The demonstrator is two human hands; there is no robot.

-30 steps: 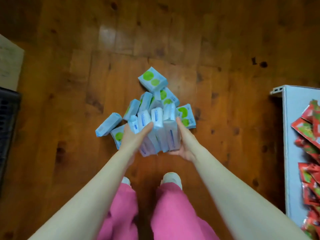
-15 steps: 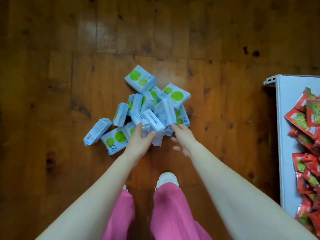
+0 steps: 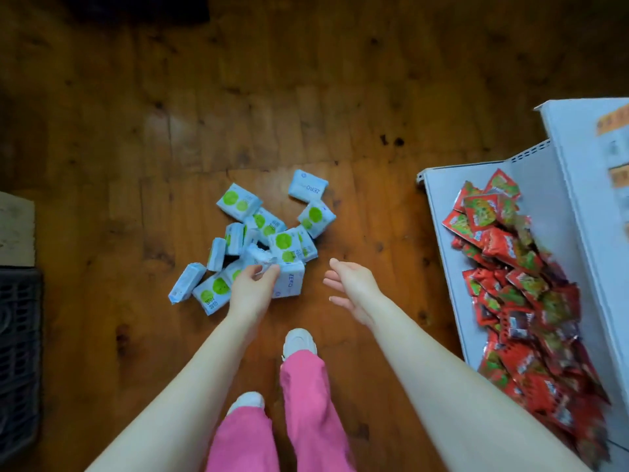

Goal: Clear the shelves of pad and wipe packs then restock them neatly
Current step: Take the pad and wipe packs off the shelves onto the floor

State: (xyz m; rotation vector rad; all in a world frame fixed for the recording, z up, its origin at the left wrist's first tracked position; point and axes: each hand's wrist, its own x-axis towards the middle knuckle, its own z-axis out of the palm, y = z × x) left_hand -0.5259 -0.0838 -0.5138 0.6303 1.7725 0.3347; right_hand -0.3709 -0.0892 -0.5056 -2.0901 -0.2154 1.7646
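Note:
Several light-blue pad packs (image 3: 285, 245) with green dots lie in a loose heap on the wooden floor (image 3: 136, 165) ahead of my feet. One pack (image 3: 307, 186) lies apart at the far right of the heap. My left hand (image 3: 251, 290) hovers at the near edge of the heap, its loosely curled fingertips touching the crimped end of a pack (image 3: 289, 281). To the right of the heap, my right hand (image 3: 352, 288) is held open with spread fingers and touches nothing.
A pale grey shelf (image 3: 439, 212) at the right holds several red snack packets (image 3: 510, 267). A black crate (image 3: 17, 335) and a cardboard box (image 3: 13, 229) sit at the left edge. My pink trouser legs (image 3: 306, 403) and white shoes stand just behind the heap.
A second ago both hands pressed a bundle of packs between them. The bundle has dropped onto the heap, the packs have scattered, and my right hand has drawn away to the right.

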